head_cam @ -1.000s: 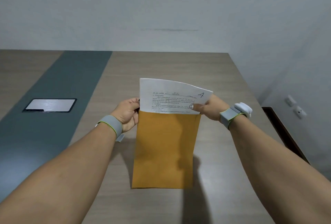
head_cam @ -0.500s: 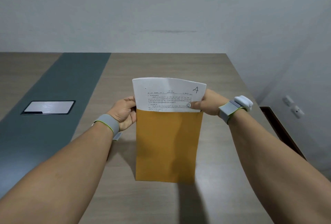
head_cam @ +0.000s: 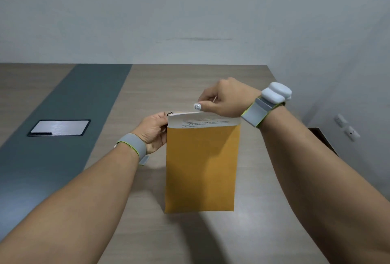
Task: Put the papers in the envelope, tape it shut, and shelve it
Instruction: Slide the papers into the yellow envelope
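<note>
- A dark tablet lies flat on the grey strip of the table, well apart from the work and playing no part in it.
- The left hand grips the left edge of the envelope near its mouth, thumb on the front and fingers curled behind. That side grip appears meant to hold the envelope upright and the mouth steady, so the sheets have a straight path down.
- The envelope hangs vertically in the air above the table, its bottom edge free and casting a shadow on the wood. Held upright like this, gravity likely helps the contents settle.
- The papers sit mostly inside, with only a narrow printed band showing above the mouth.
- The right hand is bunched above the papers' top edge, fingertips narrowed together and pointing down onto it. It looks placed to press the stack the rest of the way in; whether it pinches the edge or only pushes on it I cannot tell.
- No tape or shelf is in view, so sealing and shelving are not yet begun.
</note>
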A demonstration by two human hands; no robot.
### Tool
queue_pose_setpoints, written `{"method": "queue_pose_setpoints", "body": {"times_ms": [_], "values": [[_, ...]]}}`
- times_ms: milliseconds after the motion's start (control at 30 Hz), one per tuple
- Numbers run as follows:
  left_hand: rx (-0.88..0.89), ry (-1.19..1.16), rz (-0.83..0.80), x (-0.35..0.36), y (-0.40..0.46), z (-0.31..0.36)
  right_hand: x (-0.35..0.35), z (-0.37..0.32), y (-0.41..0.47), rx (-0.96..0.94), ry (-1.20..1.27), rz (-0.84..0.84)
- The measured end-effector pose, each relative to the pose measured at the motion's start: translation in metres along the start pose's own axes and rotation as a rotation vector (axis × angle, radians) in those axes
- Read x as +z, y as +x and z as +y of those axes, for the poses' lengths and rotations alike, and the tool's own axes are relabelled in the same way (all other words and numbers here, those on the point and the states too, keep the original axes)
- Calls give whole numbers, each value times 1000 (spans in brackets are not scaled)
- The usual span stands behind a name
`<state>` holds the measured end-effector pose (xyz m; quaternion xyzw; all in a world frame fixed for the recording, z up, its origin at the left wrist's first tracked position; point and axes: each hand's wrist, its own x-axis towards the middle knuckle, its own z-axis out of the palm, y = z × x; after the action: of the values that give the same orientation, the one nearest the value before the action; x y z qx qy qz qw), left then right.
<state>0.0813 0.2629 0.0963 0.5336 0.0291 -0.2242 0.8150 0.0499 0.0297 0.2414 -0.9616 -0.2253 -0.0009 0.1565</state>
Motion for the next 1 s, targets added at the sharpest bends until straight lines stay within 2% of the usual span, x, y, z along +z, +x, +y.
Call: {"method": "queue_pose_setpoints", "body": {"times_ms": [100, 267, 533, 767, 900, 1000], "values": [[26, -23, 0, 0, 0, 2, 3, -4, -6, -36, 92, -44], [7, -4, -30, 0, -4, 4, 5, -2, 1, -67, -79, 17], [26, -35, -79, 0, -5, 4, -2, -14, 8, -25, -123, -19], [59, -57, -59, 2, -9, 11, -19, -27, 14, -56, -189, -32], [111, -58, -56, 4, -8, 21, -40, -39, 17, -88, -269, 63], [185, -73, -91, 5, -9, 23, -38, -49, 16, -94, -277, 32]]}}
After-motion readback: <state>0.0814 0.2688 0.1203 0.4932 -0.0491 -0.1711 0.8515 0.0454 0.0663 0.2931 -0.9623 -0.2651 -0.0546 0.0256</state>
